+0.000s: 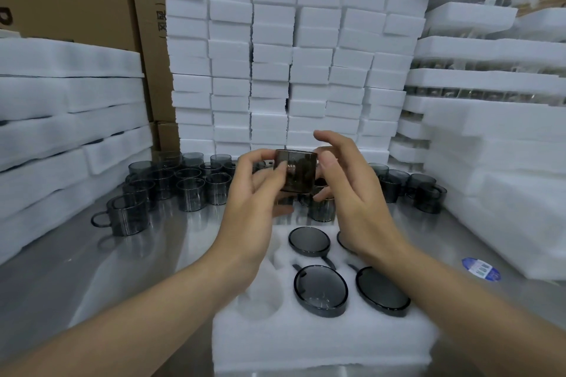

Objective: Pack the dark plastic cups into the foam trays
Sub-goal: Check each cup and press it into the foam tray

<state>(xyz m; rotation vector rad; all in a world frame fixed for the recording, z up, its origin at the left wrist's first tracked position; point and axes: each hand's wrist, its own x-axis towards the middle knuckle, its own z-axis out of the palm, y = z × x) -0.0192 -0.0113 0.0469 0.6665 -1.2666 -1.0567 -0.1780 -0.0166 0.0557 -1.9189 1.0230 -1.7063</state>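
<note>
above the near edge of the steel table point(153, 254), head view: both hands carry one dark cup over a foam tray point(306, 343). the left hand point(254, 190) pinches the held cup point(297, 171) from its left side, thumb on the near wall and fingers curled behind. the right hand point(349, 193) closes on the right side with the thumb and the lower fingers tucked beneath, while its upper fingers stand straight and clear of the cup. the cup hangs in the air, well above the tray and apart from it; which way its mouth faces cannot be told.

in the tray, seated cups point(320, 289) lie base-up in the middle and right pockets, handles tucked into side slots; one at the far right is partly hidden by the right wrist. an empty pocket point(263, 294) shows at the near left, and another above it is half covered by the left wrist. loose cups point(190, 180) stand in clusters behind the hands, with foam stacks point(275, 55) walled up beyond them.

step in hand, as judged: carrying and orienting a cup before seating it; the tray looks about two-thirds filled. the next move likely calls for turning the cup mouth-down, lining its handle with the pocket's slot, lowering it into a left pocket, and pressing it flush with the foam.
</note>
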